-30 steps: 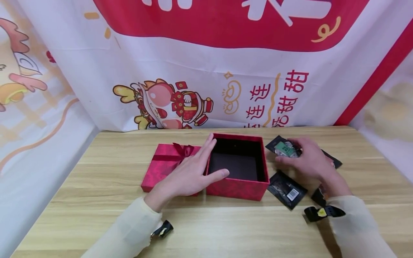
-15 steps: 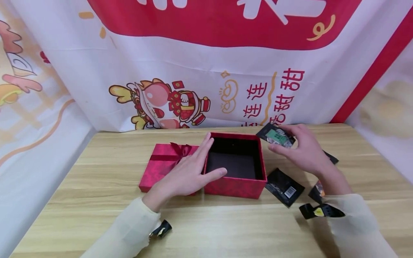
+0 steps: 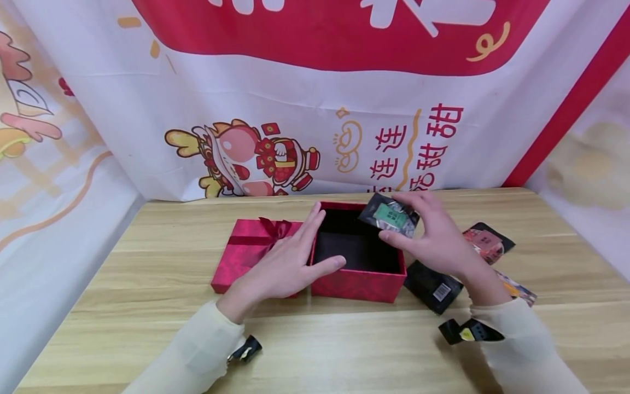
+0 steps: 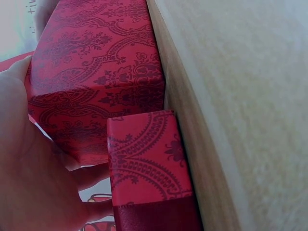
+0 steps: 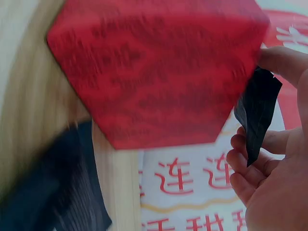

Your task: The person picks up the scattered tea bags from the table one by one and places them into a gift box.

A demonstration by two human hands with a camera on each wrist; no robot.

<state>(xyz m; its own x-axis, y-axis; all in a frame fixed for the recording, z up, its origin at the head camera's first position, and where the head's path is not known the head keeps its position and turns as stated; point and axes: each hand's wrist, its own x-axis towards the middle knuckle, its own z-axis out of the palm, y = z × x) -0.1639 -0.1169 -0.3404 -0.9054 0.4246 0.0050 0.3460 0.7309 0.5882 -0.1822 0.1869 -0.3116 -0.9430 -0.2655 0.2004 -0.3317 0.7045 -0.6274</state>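
A red patterned gift box with a black inside stands without its lid in the head view. My left hand rests with straight fingers along the box's left wall, thumb over the front rim. In the left wrist view, the left hand lies against the box. My right hand pinches a black sachet with a green label between thumb and fingers, over the right part of the box opening. The right wrist view shows the sachet edge-on in the right hand.
Left of the box lies its red lid with a ribbon bow. To the right are a black sachet with a barcode, a pink-labelled sachet and an orange-printed one. A printed cloth hangs behind the wooden table.
My right hand has lifted the green-labelled sachet off the table and carried it left over the box. The left hand stays in place at the box wall.
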